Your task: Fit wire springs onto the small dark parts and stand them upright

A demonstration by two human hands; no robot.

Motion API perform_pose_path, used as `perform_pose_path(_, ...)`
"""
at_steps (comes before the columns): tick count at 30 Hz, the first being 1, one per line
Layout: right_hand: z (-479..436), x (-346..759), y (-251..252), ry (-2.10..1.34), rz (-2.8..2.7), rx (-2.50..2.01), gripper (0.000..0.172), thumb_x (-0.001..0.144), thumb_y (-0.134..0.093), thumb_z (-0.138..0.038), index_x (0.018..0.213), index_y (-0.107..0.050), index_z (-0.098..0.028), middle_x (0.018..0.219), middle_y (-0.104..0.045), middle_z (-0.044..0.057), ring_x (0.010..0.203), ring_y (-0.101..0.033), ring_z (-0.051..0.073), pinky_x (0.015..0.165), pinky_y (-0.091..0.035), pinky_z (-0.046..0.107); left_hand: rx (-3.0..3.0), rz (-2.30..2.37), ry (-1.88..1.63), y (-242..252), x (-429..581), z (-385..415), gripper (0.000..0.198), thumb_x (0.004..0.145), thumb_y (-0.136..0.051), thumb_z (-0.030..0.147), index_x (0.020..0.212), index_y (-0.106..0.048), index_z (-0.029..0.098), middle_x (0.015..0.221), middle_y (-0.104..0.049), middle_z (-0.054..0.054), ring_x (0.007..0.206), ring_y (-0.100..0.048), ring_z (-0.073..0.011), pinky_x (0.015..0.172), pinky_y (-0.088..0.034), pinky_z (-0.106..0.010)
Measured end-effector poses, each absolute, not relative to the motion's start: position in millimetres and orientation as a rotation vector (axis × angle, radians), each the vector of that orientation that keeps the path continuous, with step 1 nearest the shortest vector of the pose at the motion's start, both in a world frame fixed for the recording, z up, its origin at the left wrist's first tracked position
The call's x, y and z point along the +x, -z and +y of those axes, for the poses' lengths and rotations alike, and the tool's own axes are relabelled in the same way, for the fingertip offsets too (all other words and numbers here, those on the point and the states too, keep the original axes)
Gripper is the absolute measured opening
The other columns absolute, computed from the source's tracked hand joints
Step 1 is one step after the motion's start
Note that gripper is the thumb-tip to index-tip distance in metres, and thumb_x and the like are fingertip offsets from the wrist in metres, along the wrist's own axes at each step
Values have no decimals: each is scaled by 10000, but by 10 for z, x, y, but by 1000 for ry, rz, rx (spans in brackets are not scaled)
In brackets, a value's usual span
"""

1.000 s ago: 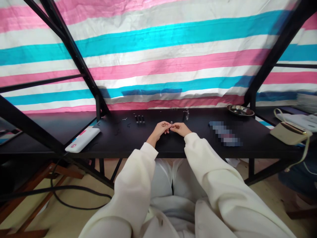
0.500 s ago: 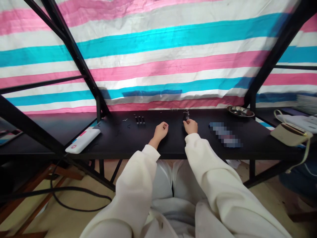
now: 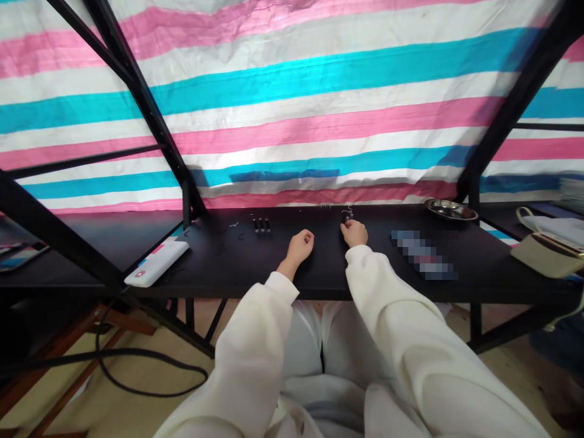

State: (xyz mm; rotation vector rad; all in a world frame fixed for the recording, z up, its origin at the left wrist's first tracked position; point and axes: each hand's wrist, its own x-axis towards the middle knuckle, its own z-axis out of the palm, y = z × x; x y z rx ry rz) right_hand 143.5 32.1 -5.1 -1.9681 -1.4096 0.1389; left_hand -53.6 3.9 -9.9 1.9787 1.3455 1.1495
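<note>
Over the middle of the black table, my left hand is closed, its fingers curled together; what they hold, if anything, is too small to make out. To its right, my right hand rests low at the table, thumb and fingers pinched. Just beyond those fingertips lie small dark and pale pieces; whether one is pinched I cannot tell. Left of my left hand stand three short black cylinders with pale ends, side by side.
A white power bank lies at the left. Tiny pale pieces line the back edge. On the right are a blurred-out item, a shiny metal dish and a beige bag. Black frame posts rise on both sides.
The whole view has shifted slightly, so everything sits a little further right and lower. Both hands keep nearly the same place and pose on the table.
</note>
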Motion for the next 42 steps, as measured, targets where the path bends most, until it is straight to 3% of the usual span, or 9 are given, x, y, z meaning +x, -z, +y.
perform_pose_path(17,303,1428,25,-144,-1446,-1998,243,808,-518,-350,898,-668,-182,904,-662,126,860,-610,226,727,-431,305,2001,1338,-1174,125,-539,57,95,762,-482,198,759,-575,182,572,-545,27,538,-496,-88,587,-393,-204)
perform_pose_path(25,265,1527,24,-156,-1371,-2034,225,796,-514,-207,964,-650,-140,961,-649,166,901,-607,246,741,-424,308,2003,1343,-1171,133,-538,64,99,763,-477,194,762,-576,186,575,-546,25,536,-497,-89,582,-393,-205)
perform_pose_path(37,224,1536,-45,-199,-1367,-2116,262,746,-607,-288,935,-675,-120,950,-645,196,906,-619,284,748,-460,352,2029,1353,-1150,149,-544,74,99,763,-474,188,763,-573,186,585,-550,21,547,-502,-93,590,-394,-212)
perform_pose_path(42,158,1518,-88,-222,-1361,-2167,255,735,-591,-266,928,-658,-111,969,-635,204,911,-618,286,751,-459,350,2020,1432,-1180,93,-532,33,161,780,-468,187,911,-561,199,624,-565,18,596,-533,-108,636,-411,-228)
